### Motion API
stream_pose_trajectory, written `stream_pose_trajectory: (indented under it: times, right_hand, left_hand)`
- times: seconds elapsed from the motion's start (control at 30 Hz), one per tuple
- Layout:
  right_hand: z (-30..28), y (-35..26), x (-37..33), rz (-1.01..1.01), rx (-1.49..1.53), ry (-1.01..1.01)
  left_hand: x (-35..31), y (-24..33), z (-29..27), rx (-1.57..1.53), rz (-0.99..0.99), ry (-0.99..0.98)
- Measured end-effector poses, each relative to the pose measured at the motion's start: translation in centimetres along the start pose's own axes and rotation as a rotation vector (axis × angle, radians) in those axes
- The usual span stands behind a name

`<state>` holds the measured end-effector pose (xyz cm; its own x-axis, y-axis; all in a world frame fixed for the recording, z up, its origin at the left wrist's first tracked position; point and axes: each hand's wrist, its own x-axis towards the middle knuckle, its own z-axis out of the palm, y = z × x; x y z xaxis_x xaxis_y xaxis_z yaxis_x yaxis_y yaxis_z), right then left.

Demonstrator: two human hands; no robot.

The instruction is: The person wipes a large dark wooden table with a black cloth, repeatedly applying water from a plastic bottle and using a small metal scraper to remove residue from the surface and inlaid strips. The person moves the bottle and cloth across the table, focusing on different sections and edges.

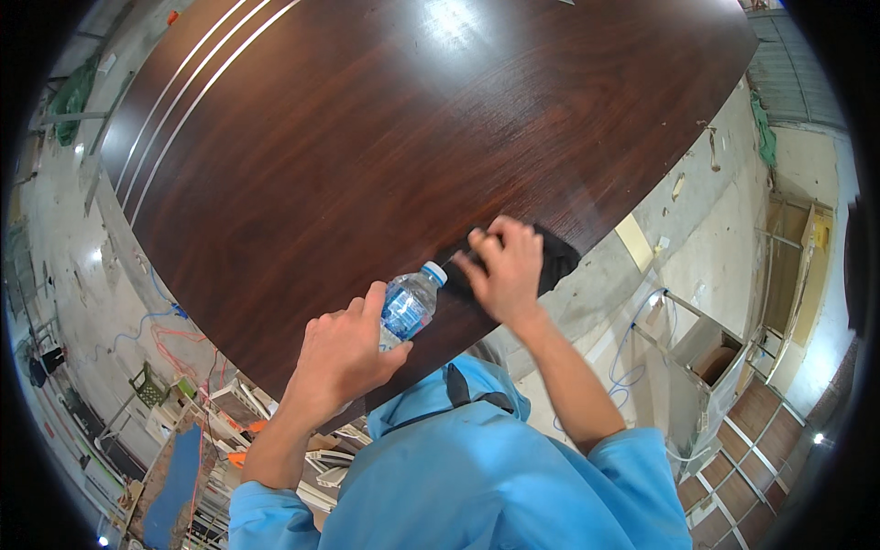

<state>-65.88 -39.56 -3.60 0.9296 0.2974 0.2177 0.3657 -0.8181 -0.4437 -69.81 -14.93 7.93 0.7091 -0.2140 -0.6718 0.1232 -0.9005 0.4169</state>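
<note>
My left hand (344, 353) is wrapped round a clear plastic bottle (410, 307) with a blue label and a white-and-blue cap. The bottle tilts, its cap end pointing up and to the right, close to the near edge of a dark brown wood-grain panel (385, 156). To the right, my right hand (504, 270) is over a black cloth (556, 258) lying at the panel's edge. Its bent fingers seem to grip the cloth, though motion blurs them. Part of the cloth is hidden under that hand.
Three pale strips (197, 78) run across the panel's far left. At lower right stands a metal-framed cabinet (701, 357), with a blue hose (623, 380) on the floor near it. Clutter and a long blue piece (174, 490) lie at lower left.
</note>
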Motion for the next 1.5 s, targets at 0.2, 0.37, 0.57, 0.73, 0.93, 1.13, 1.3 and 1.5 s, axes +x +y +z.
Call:
stream_pose_trajectory:
  times: [0.2,0.37,0.57,0.73,0.93,1.13,1.3,1.5]
  right_hand:
    - [-0.4,6.1,4.6,0.249,-0.222,0.216]
    - [0.2,1.5,1.2,-0.009,-0.020,0.050]
    - [1.1,6.7,8.2,0.204,-0.305,0.278]
    - [4.9,-5.5,6.4,-0.157,0.110,-0.220]
    - [5.4,-1.5,13.3,-0.489,0.045,-0.218]
    - [7.9,1.2,26.1,0.000,-0.267,0.338]
    - [9.6,-16.5,10.6,-0.644,0.277,-0.451]
    - [7.9,-6.8,10.1,-0.571,0.289,-0.743]
  left_hand:
    - [-0.2,0.0,0.3,-0.020,0.035,0.026]
    - [-0.4,-0.9,0.2,-0.075,0.056,0.055]
    - [-1.1,-1.7,-0.1,-0.198,0.061,0.191]
    - [-2.3,-3.1,-0.5,-0.395,0.046,0.390]
    - [-6.0,-8.6,2.5,-0.731,-0.147,0.769]
    - [-7.9,-13.6,6.6,-0.781,-0.058,1.384]
    - [-7.0,-16.3,7.6,-0.612,-0.268,1.724]
    - [-5.6,-18.6,10.2,-0.790,-0.306,1.786]
